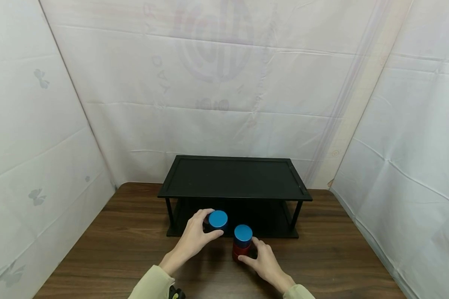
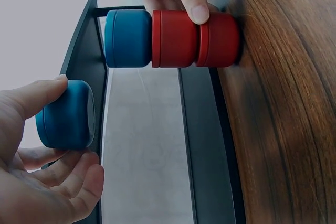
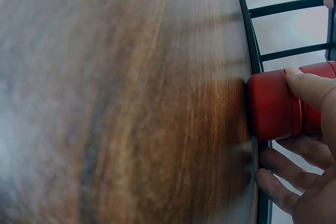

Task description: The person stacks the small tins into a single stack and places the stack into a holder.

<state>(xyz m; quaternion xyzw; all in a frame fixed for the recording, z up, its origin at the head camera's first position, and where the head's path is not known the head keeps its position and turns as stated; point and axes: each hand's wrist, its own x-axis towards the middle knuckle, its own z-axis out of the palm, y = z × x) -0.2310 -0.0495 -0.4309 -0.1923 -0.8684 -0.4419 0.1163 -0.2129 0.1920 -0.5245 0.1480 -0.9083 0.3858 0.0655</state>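
Note:
My left hand [image 1: 192,238] holds a small round blue tin [image 1: 218,219] between thumb and fingers, raised above the table in front of the rack. To its right stands an upright stack: a second blue tin [image 2: 128,39] on top, a red tin [image 2: 176,39] in the middle and another red tin [image 2: 221,40] at the bottom on the wood. My right hand [image 1: 266,263] grips this stack from the right at the height of the red tins. In the right wrist view, its thumb lies near the seam above the bottom red tin [image 3: 270,106].
A black two-level rack [image 1: 233,176] stands at the back of the brown wooden table [image 1: 134,241], just behind the tins. White sheeting [image 1: 209,83] hangs behind the table and along both sides. A dark band [image 1: 176,292] shows at the left wrist.

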